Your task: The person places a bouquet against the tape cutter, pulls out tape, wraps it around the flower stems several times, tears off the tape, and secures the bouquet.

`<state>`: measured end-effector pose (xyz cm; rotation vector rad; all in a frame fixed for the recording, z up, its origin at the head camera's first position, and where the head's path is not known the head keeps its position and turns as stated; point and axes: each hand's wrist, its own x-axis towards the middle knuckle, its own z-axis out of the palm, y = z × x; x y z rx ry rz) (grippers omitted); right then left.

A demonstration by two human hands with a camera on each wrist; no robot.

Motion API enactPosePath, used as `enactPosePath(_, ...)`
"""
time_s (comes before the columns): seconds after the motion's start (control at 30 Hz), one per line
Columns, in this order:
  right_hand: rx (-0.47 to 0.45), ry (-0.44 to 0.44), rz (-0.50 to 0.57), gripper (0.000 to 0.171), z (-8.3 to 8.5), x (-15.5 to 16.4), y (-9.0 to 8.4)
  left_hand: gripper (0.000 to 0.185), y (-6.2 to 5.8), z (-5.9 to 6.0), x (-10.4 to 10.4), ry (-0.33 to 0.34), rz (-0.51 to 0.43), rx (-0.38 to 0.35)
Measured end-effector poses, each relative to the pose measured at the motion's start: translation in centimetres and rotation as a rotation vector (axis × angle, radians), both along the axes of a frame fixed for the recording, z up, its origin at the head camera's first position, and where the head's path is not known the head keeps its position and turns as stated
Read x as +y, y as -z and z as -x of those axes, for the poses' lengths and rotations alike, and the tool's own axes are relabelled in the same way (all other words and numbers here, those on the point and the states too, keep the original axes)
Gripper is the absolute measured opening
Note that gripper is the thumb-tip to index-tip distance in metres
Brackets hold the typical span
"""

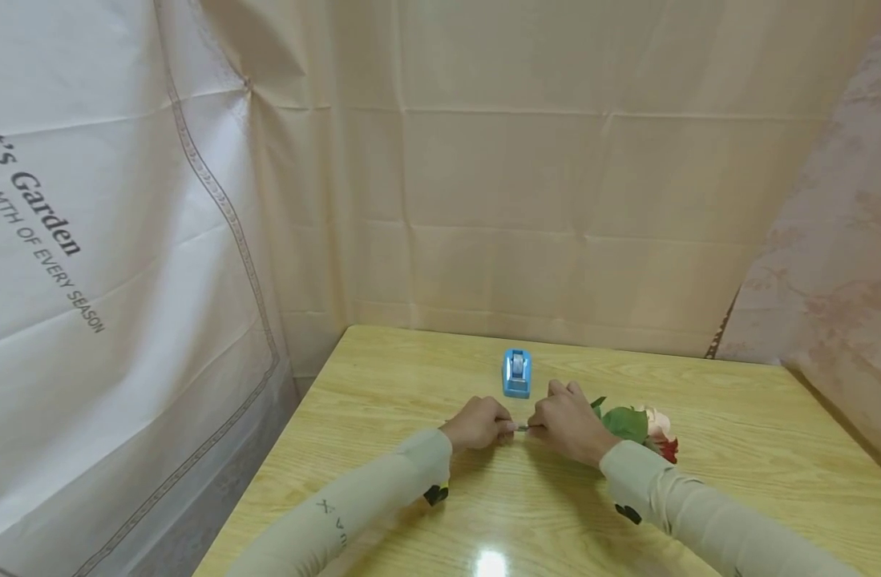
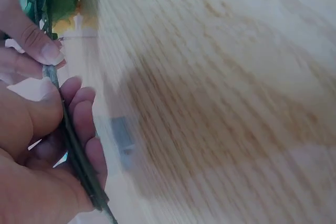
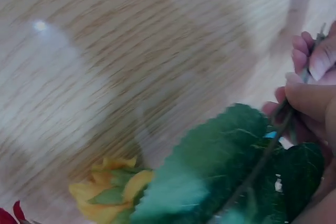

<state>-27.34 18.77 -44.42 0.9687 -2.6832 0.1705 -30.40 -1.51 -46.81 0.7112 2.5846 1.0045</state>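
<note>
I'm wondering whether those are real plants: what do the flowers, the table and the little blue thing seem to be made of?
The flowers look artificial: the leaf has a flat, cloth-like matte surface, though blur leaves it open. The table seems wood or wood-look laminate, glossy, with grain and a light reflection. The blue tape dispenser looks like smooth plastic.

The blue tape dispenser [image 1: 516,373] stands just beyond both hands, toward the far edge of the tabletop [image 1: 772,449]. The flowers [image 1: 645,429] lie close on the right. Bare wood stretches toward the left edge, near edge and right corners.
</note>
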Motion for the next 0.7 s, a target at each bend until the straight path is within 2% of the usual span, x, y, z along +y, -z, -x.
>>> enactPosePath(0.2, -0.154, 0.055, 0.044, 0.012, 0.3, 0.0, -0.4, 0.020, -0.2, -0.3, -0.1, 0.026, 0.001, 0.102)
enactPosePath(0.47, -0.400, 0.120, 0.111, 0.018, 0.8, 0.3, -1.1, 0.015, 0.2, -0.3, 0.0, 0.039, 0.015, 0.237)
enactPosePath(0.57, -0.418, 0.106, 0.132, 0.014, 0.9, 0.4, -1.1, 0.014, 0.3, -0.3, 0.1, 0.041, 0.018, 0.266)
enactPosePath(0.7, -0.382, 0.082, 0.147, 0.008, 0.9, 0.4, -0.9, 0.014, 0.4, -0.3, 0.1, 0.049, 0.014, 0.286)
